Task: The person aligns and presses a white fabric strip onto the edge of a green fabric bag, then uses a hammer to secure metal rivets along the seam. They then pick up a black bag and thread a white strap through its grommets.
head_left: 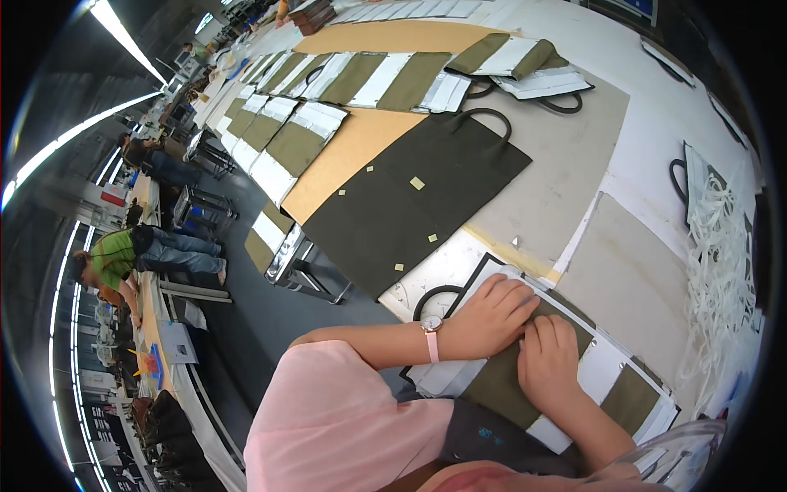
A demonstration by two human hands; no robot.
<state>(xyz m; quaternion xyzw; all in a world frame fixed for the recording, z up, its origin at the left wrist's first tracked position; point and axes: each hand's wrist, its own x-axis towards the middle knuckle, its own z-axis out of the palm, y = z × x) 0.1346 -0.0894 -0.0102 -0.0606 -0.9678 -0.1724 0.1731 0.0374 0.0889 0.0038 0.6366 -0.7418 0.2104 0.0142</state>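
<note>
On the white table [656, 152], a dark flat bag [410, 211] is laid at eleven o'clock from the olive-and-white striped panel [502, 385], itself placed at four o'clock in the view. The panel is touched by the left hand [493, 318] and right hand [549, 361], fingers bent and close together; whether its material is pinched cannot be told. A wristwatch [431, 325] is worn on the left.

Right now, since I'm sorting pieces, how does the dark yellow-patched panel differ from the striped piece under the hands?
The dark panel is plain with small yellow patches; the striped piece alternates olive and white. The dark panel lies untouched; the left hand and right hand rest on the striped piece. Both show a dark handle loop.
</note>
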